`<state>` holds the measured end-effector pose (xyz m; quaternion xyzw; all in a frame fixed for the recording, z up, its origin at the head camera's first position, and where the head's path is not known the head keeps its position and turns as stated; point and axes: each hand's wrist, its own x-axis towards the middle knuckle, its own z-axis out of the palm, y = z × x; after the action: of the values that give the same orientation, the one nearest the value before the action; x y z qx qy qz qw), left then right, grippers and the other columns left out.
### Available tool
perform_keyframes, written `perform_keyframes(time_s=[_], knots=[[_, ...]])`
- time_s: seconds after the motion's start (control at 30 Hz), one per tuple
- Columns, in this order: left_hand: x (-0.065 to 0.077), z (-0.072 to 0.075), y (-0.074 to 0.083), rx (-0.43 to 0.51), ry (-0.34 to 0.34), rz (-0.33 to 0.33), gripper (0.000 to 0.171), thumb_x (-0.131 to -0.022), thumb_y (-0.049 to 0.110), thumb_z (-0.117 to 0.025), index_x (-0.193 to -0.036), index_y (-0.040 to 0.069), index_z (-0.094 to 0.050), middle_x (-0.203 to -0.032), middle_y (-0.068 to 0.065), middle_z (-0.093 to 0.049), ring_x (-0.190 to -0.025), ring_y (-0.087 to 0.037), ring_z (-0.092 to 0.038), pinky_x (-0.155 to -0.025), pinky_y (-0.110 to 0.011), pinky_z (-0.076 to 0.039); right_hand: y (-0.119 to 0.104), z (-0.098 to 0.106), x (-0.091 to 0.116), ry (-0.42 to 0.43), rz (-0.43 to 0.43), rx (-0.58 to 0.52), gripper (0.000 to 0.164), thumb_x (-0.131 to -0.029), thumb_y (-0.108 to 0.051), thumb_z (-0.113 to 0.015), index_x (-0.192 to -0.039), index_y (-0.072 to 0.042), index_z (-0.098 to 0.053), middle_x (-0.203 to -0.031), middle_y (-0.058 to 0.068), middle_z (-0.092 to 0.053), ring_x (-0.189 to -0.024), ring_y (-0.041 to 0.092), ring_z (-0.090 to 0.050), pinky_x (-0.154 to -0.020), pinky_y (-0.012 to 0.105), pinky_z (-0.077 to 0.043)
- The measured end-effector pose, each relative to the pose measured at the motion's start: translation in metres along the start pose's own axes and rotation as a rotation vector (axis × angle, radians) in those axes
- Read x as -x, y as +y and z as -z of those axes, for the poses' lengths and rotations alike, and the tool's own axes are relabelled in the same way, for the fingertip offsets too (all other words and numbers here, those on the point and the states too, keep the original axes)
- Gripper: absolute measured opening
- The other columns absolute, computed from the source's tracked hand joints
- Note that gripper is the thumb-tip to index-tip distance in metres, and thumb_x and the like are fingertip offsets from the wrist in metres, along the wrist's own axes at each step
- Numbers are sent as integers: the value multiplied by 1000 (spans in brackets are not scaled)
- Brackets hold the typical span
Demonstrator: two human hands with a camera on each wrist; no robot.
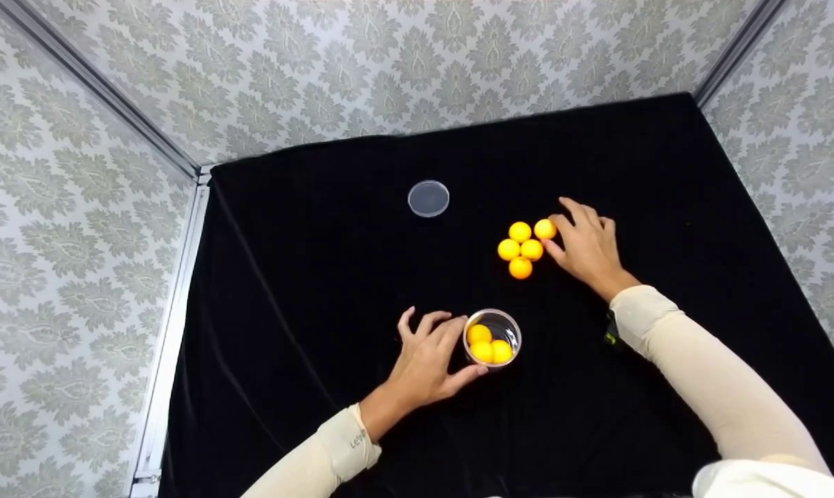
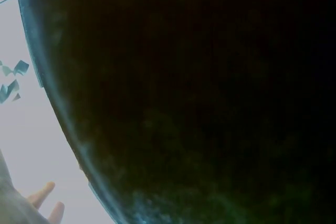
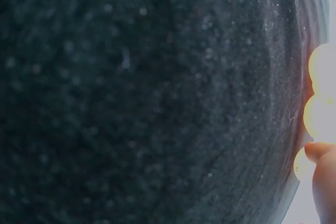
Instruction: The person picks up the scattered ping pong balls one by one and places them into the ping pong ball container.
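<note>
In the head view my left hand (image 1: 420, 363) holds a clear round plastic jar (image 1: 518, 332), thumb at its near side and fingers at its left rim. Three orange ping-pong balls (image 1: 481, 351) lie inside the jar. Farther off to the right, my right hand (image 1: 586, 245) pinches another ping-pong ball (image 1: 545, 229) between thumb and fingers, at the edge of a small cluster of balls (image 1: 520, 250) on the black cloth. In the right wrist view, the thumb (image 3: 323, 166) overlaps a ball at the right edge. The left wrist view shows only some fingertips (image 2: 44, 195), at the lower left.
A clear round lid (image 1: 429, 198) lies flat on the black cloth (image 1: 320, 263), beyond the jar. Patterned wall panels (image 1: 417, 62) with metal corner posts enclose the table at the back and sides. Something small and dark with a yellow-green mark (image 1: 611, 337) shows by the right sleeve.
</note>
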<state>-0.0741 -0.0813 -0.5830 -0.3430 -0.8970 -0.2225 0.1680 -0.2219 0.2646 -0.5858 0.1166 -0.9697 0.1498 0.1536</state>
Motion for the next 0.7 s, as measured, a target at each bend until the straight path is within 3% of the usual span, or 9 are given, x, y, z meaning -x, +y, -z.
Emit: perform_keyframes(time_s=[0.33,0.57,0.7], knots=[[-1,-1,0,-3,0,6,76,-87,71,-63,-137,14,-57,-129,1,-69,-125,-24,-56,-108,-71,-23,-6,13,5,55,10,-9,42,-92,-42,-71,-122,-13,-68,-155,11,-47,-135,39,-49,-96,64,-38],[-1,-1,0,-8,6,0,77,-87,72,-63,-138,14,-57,-129,1,-69,-125,-24,-56,-108,-71,-23,-29,32,11,194,97,-85,43,-88,-42,-73,-117,-11,-70,-151,11,-54,-131,38,-53,-94,60,-40],[0,-1,0,-10,-4,2,77,-87,72,-62,-138,14,-57,-128,2,-69,-125,-24,-56,-108,-70,-23,-47,43,18,224,179,-116,43,-87,-43,-74,-115,-10,-71,-150,10,-55,-131,37,-54,-94,58,-39]])
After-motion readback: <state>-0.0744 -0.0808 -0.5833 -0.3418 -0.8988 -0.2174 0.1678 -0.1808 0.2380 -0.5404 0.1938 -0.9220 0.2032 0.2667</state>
